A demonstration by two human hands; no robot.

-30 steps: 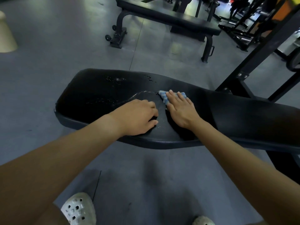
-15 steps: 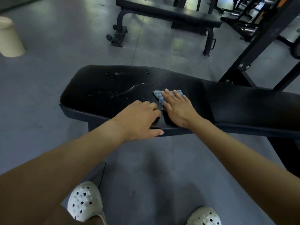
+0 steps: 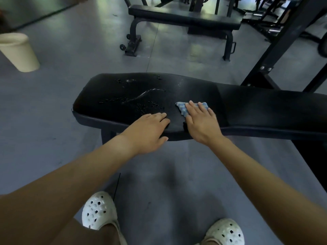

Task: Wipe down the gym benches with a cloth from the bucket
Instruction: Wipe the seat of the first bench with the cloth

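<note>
A black padded gym bench (image 3: 109, 96) runs across the middle of the head view, with wet streaks and droplets on its left half. A blue cloth (image 3: 182, 106) lies on the pad near its front edge. My right hand (image 3: 201, 122) presses flat on the cloth with straight fingers. My left hand (image 3: 150, 129) rests on the front edge of the pad just left of it, fingers loosely bent, holding nothing. A cream bucket (image 3: 19, 52) stands on the floor at the far left.
A second black flat bench (image 3: 184, 18) stands behind, across the grey floor. A black rack frame (image 3: 283, 41) rises at the right beside my bench. My white clogs (image 3: 99, 211) are on the floor below.
My right hand with the cloth has slid toward the bench's front edge. My left hand has shifted back to the edge. The view has pulled back, showing more of the bucket and my feet.
</note>
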